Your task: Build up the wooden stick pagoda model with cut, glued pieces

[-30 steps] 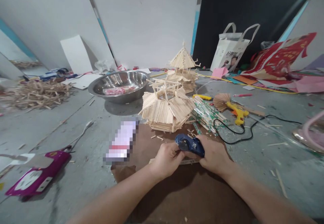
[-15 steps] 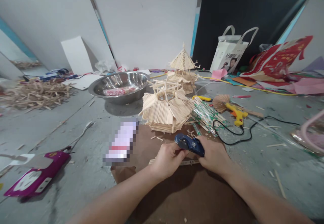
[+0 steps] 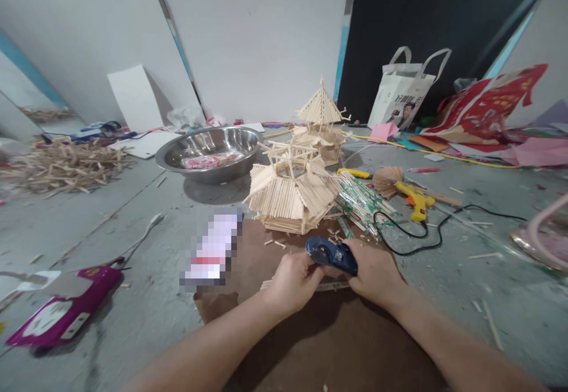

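My right hand (image 3: 377, 271) is closed round a dark blue hand tool (image 3: 333, 254) with a rounded head, which looks like a cutter. My left hand (image 3: 293, 282) is closed in a pinch beside the tool's head; whatever its fingertips hold is hidden. Under both hands, thin wooden sticks and a pale strip marked like a ruler (image 3: 332, 286) lie on a brown sheet (image 3: 355, 333). Just beyond stands a small pavilion model of wooden sticks (image 3: 293, 194), its top an open frame. Short stick offcuts (image 3: 279, 244) are scattered in front of it.
Behind is a taller stick pavilion (image 3: 322, 114). Left are a steel basin (image 3: 208, 170), a blurred-out phone (image 3: 213, 247), a purple power strip (image 3: 66, 309) and a stick pile (image 3: 66, 164). Right are wrapped sticks (image 3: 361, 203), a yellow glue gun (image 3: 416, 200) and its black cord (image 3: 439, 232).
The blue tool's head has tilted slightly, and the tool has shifted a little to the left. Both hands keep nearly the same place and grip.
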The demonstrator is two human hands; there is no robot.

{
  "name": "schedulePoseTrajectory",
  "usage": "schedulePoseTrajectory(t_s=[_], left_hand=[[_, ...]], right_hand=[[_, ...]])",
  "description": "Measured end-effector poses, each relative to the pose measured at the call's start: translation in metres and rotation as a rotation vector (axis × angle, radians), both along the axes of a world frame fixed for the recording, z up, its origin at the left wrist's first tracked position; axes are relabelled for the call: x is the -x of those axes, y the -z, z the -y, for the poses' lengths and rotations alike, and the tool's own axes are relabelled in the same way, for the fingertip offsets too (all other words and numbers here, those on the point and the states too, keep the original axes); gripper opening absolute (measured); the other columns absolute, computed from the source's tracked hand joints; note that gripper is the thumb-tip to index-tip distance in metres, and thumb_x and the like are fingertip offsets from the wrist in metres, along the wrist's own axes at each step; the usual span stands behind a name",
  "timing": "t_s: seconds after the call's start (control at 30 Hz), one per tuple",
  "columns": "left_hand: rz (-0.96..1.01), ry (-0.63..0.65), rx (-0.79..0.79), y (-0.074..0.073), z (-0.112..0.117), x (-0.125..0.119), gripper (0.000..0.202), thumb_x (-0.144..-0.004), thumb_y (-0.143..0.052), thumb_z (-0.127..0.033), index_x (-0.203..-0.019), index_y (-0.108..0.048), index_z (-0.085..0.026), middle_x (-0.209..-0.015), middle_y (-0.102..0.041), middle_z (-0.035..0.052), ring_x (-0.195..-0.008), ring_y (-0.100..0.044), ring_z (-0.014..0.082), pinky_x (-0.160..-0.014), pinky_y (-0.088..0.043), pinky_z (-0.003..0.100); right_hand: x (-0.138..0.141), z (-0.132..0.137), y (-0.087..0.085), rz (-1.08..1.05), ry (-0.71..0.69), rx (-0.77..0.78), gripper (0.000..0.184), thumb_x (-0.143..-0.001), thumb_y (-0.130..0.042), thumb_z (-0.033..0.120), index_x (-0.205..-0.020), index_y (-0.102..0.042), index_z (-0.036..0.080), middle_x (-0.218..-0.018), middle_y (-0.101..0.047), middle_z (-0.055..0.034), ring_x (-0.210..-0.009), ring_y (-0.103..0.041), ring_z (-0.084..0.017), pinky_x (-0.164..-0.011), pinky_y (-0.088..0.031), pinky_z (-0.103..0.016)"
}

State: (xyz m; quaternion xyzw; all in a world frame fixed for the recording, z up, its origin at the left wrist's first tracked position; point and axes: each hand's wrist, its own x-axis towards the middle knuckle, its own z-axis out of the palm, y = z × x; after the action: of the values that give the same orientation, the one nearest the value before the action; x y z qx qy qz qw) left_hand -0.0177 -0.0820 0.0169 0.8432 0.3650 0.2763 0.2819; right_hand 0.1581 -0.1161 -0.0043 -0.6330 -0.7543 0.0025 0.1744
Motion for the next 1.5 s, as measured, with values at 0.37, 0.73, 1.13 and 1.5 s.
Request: schedulePoseTrajectory(t_s=[0.37, 0.73, 1.13, 1.5], left_hand=[[0.034, 0.026, 0.022, -0.002, -0.001, -0.001, 0.016, -0.074, -0.047, -0.012, -0.074, -0.063, -0.016, -0.069, -0.065, 0.0003, -0.062, -0.057, 0.0099, -0.059, -0.04, 0.016], [0.097, -0.052, 0.215, -0.002, -0.005, -0.002, 0.023, -0.077, -0.046, -0.026, -0.064, -0.06, -0.014, -0.056, -0.059, -0.0004, -0.052, -0.049, 0.0084, -0.05, -0.037, 0.017], [0.199, -0.066, 0.234, 0.006, -0.006, -0.004, 0.014, -0.07, -0.05, -0.019, -0.065, -0.062, -0.012, -0.056, -0.057, -0.0008, -0.052, -0.05, 0.0092, -0.051, -0.039, 0.017], [0.127, -0.053, 0.193, 0.004, -0.003, -0.002, 0.013, -0.071, -0.049, -0.015, -0.063, -0.059, -0.012, -0.056, -0.058, -0.0006, -0.052, -0.05, 0.009, -0.05, -0.038, 0.017]], right_hand=[[0.0, 0.001, -0.004, 0.021, 0.03, 0.053, 0.023, -0.061, -0.046, 0.016, -0.084, -0.05, 0.017, -0.071, -0.064, -0.004, -0.066, -0.06, -0.02, -0.055, -0.037, -0.026], [-0.015, -0.014, 0.004, -0.042, -0.001, -0.128, 0.048, -0.06, -0.048, 0.015, -0.108, -0.044, 0.008, -0.1, -0.056, -0.0149, -0.092, -0.051, -0.026, -0.079, -0.04, -0.037], [-0.002, -0.006, 0.004, -0.076, -0.124, -0.188, 0.046, -0.065, -0.048, 0.017, -0.11, -0.042, 0.008, -0.101, -0.055, -0.0163, -0.095, -0.049, -0.026, -0.081, -0.04, -0.041], [-0.002, -0.005, 0.003, -0.059, -0.105, -0.169, 0.044, -0.064, -0.048, 0.017, -0.107, -0.043, 0.009, -0.098, -0.056, -0.0152, -0.091, -0.05, -0.026, -0.078, -0.04, -0.04]])
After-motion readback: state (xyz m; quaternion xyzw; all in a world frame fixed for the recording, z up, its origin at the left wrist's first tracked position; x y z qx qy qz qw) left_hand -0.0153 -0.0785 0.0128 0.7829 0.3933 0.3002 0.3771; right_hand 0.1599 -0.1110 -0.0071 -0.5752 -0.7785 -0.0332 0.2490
